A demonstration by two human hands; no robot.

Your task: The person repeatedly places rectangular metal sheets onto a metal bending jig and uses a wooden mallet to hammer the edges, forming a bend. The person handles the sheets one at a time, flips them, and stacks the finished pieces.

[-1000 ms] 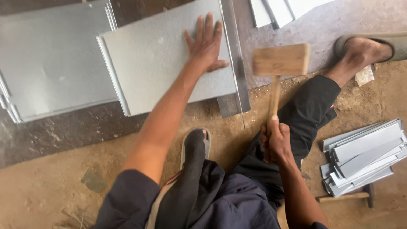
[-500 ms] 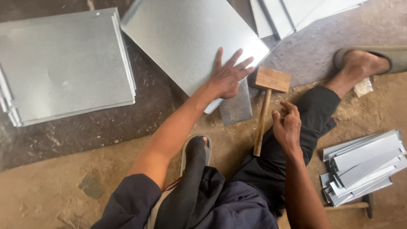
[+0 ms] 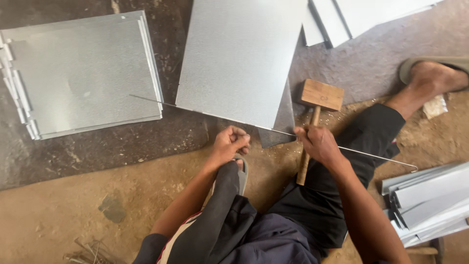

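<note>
You are seated on the dirt floor [image 3: 63,220] with the flat grey galvanised metal sheet [image 3: 239,58] lying in front of your knees, its near edge running across just beyond your hands. Along that edge lies a long thin steel wire rod [image 3: 376,156]; it shows past the sheet's left corner and runs on to your right, ending in a small hooked tip near the stack of folded grey sheet pieces [image 3: 430,200].

Your right hand [image 3: 320,143] is closed around the rod just where it leaves the sheet's near right corner, so the rod passes through your fist and sticks out well to the right. Your left hand [image 3: 229,144] is curled into a loose fist just below the middle of the sheet's edge; whether its fingers pinch the rod or only rest by it cannot be told from here.

The step looks like seating the wire along the sheet's edge. The rod is close along the edge but angled slightly across it, so judge the next move as one of alignment: keep it tight to the edge along its whole run.

The wooden mallet with a block head [image 3: 321,94] lies on the floor, its handle hidden partly under your right hand and its head just beyond it. A second stack of flat grey sheets [image 3: 83,73] sits well off to your left
</note>
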